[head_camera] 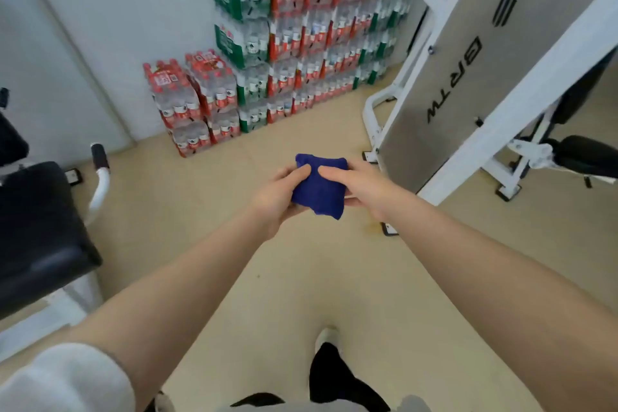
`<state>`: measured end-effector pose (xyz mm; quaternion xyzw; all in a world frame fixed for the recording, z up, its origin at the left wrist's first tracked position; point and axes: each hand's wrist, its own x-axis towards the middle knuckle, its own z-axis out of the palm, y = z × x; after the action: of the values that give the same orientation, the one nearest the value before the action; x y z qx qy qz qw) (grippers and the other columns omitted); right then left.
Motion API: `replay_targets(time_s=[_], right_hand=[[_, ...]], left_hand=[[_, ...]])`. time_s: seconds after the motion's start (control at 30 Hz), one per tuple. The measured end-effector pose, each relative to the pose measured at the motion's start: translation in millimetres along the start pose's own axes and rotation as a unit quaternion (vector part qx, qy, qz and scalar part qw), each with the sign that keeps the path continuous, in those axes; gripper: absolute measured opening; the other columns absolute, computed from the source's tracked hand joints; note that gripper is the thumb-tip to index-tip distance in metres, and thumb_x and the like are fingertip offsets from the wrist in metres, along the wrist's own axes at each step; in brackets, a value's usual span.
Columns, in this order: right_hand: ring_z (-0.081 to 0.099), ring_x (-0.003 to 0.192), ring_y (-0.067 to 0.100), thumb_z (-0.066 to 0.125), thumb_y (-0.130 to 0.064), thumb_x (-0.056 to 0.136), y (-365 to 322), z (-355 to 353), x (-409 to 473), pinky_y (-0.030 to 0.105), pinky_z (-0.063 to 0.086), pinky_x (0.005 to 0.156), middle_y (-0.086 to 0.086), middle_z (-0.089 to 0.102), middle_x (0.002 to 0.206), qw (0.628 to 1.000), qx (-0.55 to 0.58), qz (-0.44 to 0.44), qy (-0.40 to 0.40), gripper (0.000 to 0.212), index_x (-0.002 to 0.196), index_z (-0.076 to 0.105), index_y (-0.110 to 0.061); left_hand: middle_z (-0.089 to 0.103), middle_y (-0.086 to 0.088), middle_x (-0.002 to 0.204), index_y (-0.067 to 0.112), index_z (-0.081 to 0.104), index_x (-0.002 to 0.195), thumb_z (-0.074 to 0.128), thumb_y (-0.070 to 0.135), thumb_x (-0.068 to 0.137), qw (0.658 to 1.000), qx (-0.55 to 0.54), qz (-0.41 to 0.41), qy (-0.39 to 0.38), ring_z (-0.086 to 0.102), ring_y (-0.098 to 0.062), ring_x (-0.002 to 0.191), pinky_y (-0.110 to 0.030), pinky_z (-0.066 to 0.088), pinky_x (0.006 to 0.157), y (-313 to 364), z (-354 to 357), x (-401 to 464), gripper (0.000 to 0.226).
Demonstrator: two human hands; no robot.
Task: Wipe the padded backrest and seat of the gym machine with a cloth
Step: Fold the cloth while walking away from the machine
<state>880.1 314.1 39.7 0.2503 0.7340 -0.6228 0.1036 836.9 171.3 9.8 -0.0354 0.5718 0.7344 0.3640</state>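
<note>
While both arms reach forward, left hand point(274, 201) and right hand point(363, 187) pinch a folded blue cloth point(317, 189).

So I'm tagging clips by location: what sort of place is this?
Probably a gym, perhaps its storage corner: a white-framed weight machine, a black padded seat on another machine, and shrink-wrapped water bottle packs stacked against the wall.

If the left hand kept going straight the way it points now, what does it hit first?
The left hand points up and right into the blue cloth it already grips; just beyond sit the right hand's fingers. Depth past that is unclear.
</note>
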Motion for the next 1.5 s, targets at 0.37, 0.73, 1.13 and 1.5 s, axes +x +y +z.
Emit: replay_targets(time_s=[0.37,0.73,1.13,1.5], right_hand=[[0.061,0.091,0.011,0.062,-0.019,0.09,-100,10,235,0.027,0.054,0.078,-0.002,0.063,0.104,0.976,-0.114,-0.058,-0.176,0.02,0.108,0.056,-0.016],[0.065,0.102,0.022,0.073,-0.033,0.079,-243,104,482,0.043,0.052,0.093,0.003,0.068,0.111,0.945,-0.143,-0.023,-0.293,0.044,0.117,0.056,-0.019],[0.057,0.101,0.028,0.069,-0.016,0.084,-319,154,749,0.045,0.05,0.092,0.012,0.058,0.123,0.984,0.056,0.14,-0.096,0.043,0.122,0.05,-0.011],[0.057,0.108,0.031,0.08,-0.048,0.063,-300,202,997,0.048,0.048,0.089,0.005,0.058,0.126,0.947,-0.014,0.297,-0.124,0.067,0.12,0.058,-0.02]], left_hand=[[0.069,-0.004,0.104,0.016,0.061,0.114,0.056,0.027,0.091,0.989,0.005,0.049,0.136,0.065,-0.015,0.088,-0.025,0.054,0.073,99,-62,160,0.026],[0.065,-0.008,0.108,0.016,0.055,0.114,0.061,0.032,0.087,0.973,0.099,0.033,0.205,0.065,-0.017,0.086,-0.029,0.056,0.072,284,-197,344,0.032],[0.06,0.001,0.11,0.017,0.057,0.112,0.045,0.027,0.095,0.927,0.17,0.041,0.331,0.054,-0.015,0.1,-0.028,0.04,0.084,404,-310,535,0.023],[0.065,0.006,0.099,0.019,0.064,0.1,0.053,0.017,0.089,0.907,0.184,-0.008,0.378,0.057,-0.012,0.092,-0.028,0.042,0.084,442,-424,663,0.015]])
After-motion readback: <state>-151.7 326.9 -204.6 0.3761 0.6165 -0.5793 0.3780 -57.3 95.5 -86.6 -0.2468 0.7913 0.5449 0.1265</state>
